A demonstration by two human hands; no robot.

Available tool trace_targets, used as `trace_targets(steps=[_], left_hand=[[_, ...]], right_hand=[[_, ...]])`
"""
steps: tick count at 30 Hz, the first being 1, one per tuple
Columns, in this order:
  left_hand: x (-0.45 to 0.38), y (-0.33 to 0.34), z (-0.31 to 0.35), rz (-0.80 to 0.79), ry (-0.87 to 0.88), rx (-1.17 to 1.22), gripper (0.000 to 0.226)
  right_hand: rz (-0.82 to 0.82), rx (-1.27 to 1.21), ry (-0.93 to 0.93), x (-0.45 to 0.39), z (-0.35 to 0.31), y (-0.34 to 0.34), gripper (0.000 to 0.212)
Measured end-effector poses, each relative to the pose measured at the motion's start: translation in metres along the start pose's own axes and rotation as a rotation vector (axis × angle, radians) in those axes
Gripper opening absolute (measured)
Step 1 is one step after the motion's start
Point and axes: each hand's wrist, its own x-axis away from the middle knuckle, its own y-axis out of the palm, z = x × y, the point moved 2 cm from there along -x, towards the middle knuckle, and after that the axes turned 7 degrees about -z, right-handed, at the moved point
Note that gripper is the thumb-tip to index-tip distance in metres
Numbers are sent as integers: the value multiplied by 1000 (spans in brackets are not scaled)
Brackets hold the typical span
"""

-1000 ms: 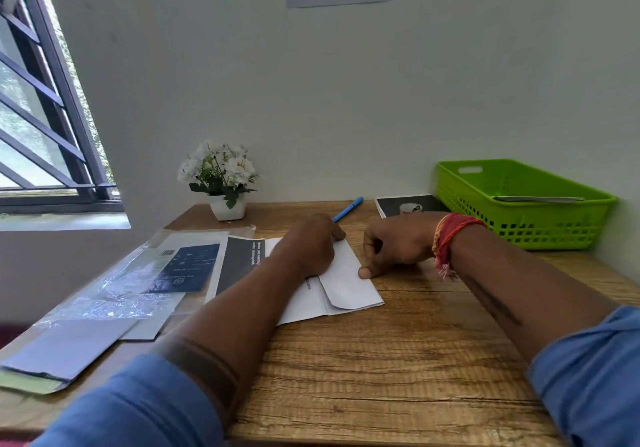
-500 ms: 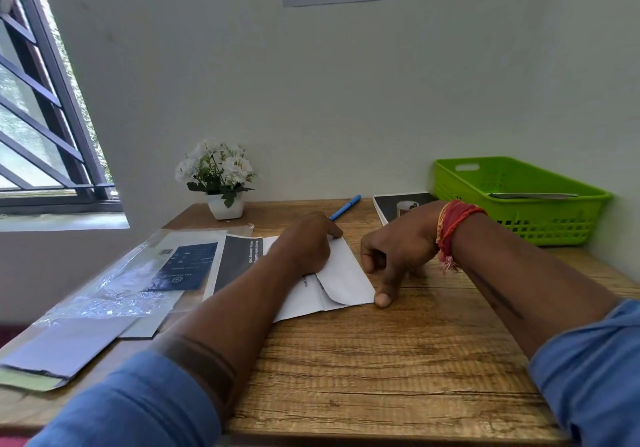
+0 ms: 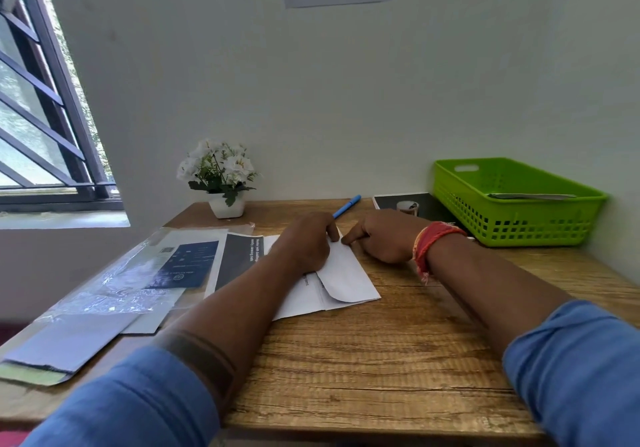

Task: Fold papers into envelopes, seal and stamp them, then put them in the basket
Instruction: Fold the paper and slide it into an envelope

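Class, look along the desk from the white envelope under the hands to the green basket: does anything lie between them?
Only the right hand and its forearm cross that stretch of desk between the envelope and basket.

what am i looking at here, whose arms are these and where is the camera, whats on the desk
There is no machine here: a person wears a camera on the head, so you look down along their own arms. The left hand presses down on a white envelope lying on the wooden desk, flap folded over. The right hand, with a red thread band at the wrist, touches the envelope's far edge with a fingertip. Neither hand lifts anything. Around them lie printed papers and plastic sleeves to the left, a small flower pot, a blue pen, and a green basket on the right with something flat already in it.
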Motion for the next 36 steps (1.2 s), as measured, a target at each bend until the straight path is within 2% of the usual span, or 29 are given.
trace_targets(steps=[5,11,14,17,20,26,29,33,36], left_hand=[[3,-3,2,-8,-9,14,31],[5,-3,5,-22,-42,9,28],[4,-2,1,-16,-183,-61,32],[4,-1,-8,-61,-310,-92,47],[1,-5,-14,-12,-325,-138,47],[-2,-11,-22,46,-354,-31,20],[-1,-10,-23,50,-357,28,21],[3,-10,-20,28,-361,-11,31],[5,-10,-17,12,-363,-29,32]], right_hand=[[-17,69,66,-19,-5,-1,51],[30,145,126,-56,-5,6,43],[137,86,114,-61,0,10,40],[212,-81,100,-55,2,11,49],[209,-247,108,-50,8,8,47],[159,-315,167,-40,2,4,48],[168,-374,204,-40,-1,4,42],[187,-414,251,-42,-4,3,34],[188,-601,248,-37,-6,1,19]])
